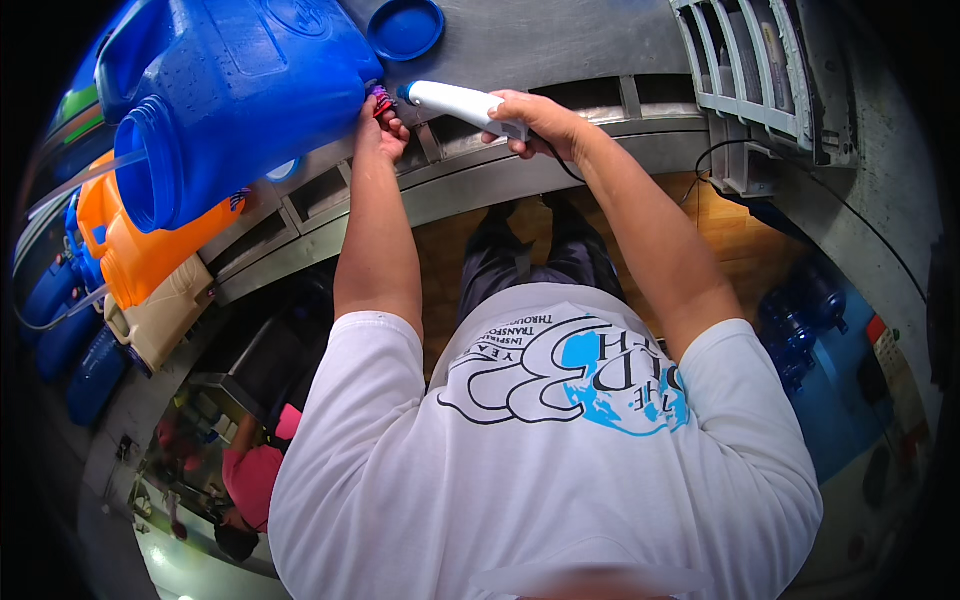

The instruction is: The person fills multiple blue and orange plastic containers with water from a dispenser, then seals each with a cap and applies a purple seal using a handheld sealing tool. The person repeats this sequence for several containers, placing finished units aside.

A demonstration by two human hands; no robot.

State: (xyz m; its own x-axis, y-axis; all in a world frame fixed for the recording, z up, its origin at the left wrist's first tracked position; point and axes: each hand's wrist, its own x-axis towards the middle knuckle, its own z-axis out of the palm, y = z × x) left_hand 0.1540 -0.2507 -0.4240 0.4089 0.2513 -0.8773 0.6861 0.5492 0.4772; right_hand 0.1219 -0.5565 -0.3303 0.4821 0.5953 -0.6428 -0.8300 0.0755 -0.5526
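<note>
A large blue plastic water container (pixel 277 82) lies on its side on the steel counter (pixel 555 37), its wide threaded mouth facing left. At its right end, a small red and purple tap (pixel 384 102) sticks out. The thumb and fingers of my left hand (pixel 384 136) pinch this tap from below. My right hand (pixel 529 120) grips a white corded tool (pixel 457 103), which looks like a heat gun. Its blue tip points at the tap, a short gap away.
A round blue lid (pixel 406 30) rests behind the tap. Orange (pixel 165 244) and beige containers (pixel 169 311) stand at left, near a clear hose (pixel 82 180). A slatted grey rack (pixel 750 67) is at right, with a black cord (pixel 847 202) below. Another person (pixel 251 476) is at lower left.
</note>
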